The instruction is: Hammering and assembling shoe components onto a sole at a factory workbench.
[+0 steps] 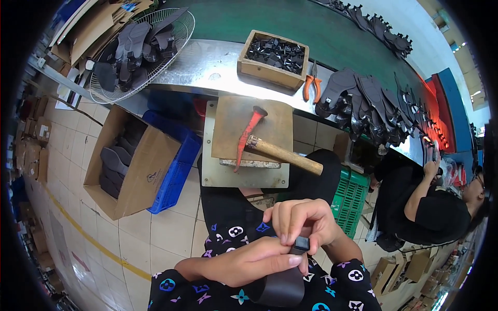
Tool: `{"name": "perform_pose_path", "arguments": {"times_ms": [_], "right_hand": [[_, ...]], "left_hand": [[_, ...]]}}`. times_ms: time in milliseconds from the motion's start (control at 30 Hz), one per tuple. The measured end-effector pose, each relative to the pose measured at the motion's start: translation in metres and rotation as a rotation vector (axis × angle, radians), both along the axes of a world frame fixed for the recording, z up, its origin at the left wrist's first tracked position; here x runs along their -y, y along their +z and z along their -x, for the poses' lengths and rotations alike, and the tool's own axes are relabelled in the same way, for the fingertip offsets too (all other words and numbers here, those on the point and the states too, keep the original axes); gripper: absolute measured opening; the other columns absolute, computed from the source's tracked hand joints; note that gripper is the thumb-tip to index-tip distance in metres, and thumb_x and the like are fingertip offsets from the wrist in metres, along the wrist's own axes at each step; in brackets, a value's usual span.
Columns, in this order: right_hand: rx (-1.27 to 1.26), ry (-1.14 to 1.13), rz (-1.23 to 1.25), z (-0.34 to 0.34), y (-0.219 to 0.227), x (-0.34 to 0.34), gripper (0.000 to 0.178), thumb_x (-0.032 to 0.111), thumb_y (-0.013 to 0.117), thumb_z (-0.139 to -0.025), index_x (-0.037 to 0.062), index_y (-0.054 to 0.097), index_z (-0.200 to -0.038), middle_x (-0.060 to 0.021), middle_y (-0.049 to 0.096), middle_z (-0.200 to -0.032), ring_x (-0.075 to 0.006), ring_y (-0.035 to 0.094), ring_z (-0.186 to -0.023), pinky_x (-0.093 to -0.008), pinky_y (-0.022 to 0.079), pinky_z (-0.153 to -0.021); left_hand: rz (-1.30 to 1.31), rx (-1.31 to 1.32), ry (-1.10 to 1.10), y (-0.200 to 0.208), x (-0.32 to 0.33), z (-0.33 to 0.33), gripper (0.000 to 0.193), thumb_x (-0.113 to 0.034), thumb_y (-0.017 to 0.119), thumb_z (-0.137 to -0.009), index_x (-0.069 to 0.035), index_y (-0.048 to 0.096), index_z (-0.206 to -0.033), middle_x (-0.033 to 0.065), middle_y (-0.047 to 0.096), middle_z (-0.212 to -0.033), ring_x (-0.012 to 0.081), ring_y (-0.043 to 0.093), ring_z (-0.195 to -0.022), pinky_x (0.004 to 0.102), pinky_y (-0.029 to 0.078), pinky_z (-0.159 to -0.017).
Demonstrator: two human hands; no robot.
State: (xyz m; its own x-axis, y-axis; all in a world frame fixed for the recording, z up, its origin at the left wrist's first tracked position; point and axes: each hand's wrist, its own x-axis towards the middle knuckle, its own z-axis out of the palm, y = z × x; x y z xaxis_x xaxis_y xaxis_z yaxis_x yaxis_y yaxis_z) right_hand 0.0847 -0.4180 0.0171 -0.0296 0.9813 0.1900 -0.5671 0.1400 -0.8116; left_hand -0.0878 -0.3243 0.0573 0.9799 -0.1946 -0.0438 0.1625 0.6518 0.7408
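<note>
Left hand, grip closed on a smooth, curved dark piece; right hand, grip pinching a squarish black block.

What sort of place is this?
Probably a footwear workshop: the silvery wire basket holds dark, flat, sole-shaped pieces, the rectangular wooden box holds small black parts, and a red-headed, wooden-handled hammer lies nearby.

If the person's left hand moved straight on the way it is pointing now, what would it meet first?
Probably the small black rectangular block, right beside the fingers of the left hand; the right hand seems next in line, though overlap leaves depth unclear.
</note>
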Motion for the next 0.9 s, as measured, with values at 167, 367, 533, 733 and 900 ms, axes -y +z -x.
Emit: {"name": "perform_pose_path", "arguments": {"times_ms": [167, 367, 533, 733, 900], "right_hand": [[0.096, -0.083, 0.015, -0.012, 0.001, -0.018, 0.054, 0.043, 0.074, -0.088, -0.0017, 0.066, -0.116, -0.0172, 0.062, -0.115, -0.0293, 0.060, -0.106, -0.0438, 0.040, -0.099], [1.863, -0.280, 0.360, -0.045, -0.038, -0.046, 0.072, 0.037, 0.075, -0.082, 0.0031, 0.046, -0.138, -0.0186, 0.059, -0.124, -0.0364, 0.066, -0.094, -0.0445, 0.055, -0.082], [1.569, -0.521, 0.100, -0.059, -0.037, -0.025, 0.053, 0.017, 0.077, -0.085, 0.0028, 0.053, -0.129, -0.0145, 0.061, -0.086, -0.0307, 0.068, -0.076, -0.0419, 0.054, -0.067], [0.878, -0.722, 0.391, -0.040, -0.005, -0.005, 0.030, 0.017, 0.053, -0.104, -0.0028, 0.054, -0.126, -0.0016, 0.055, -0.070, -0.0074, 0.050, -0.053, -0.0238, 0.040, -0.049], [1.141, -0.826, 0.224, -0.021, 0.000, -0.004, 0.030, 0.016, 0.056, -0.102, -0.0015, 0.054, -0.126, -0.0079, 0.058, -0.072, -0.0157, 0.056, -0.058, -0.0292, 0.045, -0.055]], "left_hand": [[-0.064, -0.123, 0.052, 0.007, -0.008, -0.001, 0.033, -0.024, 0.042, -0.106, 0.003, 0.062, -0.106, 0.0131, 0.064, -0.109, 0.0223, 0.059, -0.111, 0.0361, 0.043, -0.101], [-0.115, -0.100, 0.124, 0.003, -0.013, -0.002, 0.030, -0.023, 0.045, -0.103, 0.002, 0.061, -0.102, 0.0145, 0.061, -0.111, 0.0244, 0.058, -0.111, 0.0376, 0.042, -0.100], [-0.669, 0.155, 0.492, -0.001, -0.034, -0.004, 0.030, -0.021, 0.061, -0.094, 0.000, 0.071, -0.112, 0.0131, 0.063, -0.122, 0.0270, 0.050, -0.122, 0.0411, 0.034, -0.109], [-1.028, 0.048, 0.925, -0.049, -0.092, -0.046, 0.025, -0.016, 0.070, -0.087, -0.005, 0.072, -0.109, 0.0111, 0.071, -0.111, 0.0293, 0.062, -0.109, 0.0406, 0.045, -0.098], [-1.809, -0.029, 1.015, -0.130, -0.142, -0.075, 0.027, -0.028, 0.074, -0.086, -0.007, 0.075, -0.104, 0.0058, 0.071, -0.118, 0.0298, 0.059, -0.125, 0.0540, 0.030, -0.113]]}}
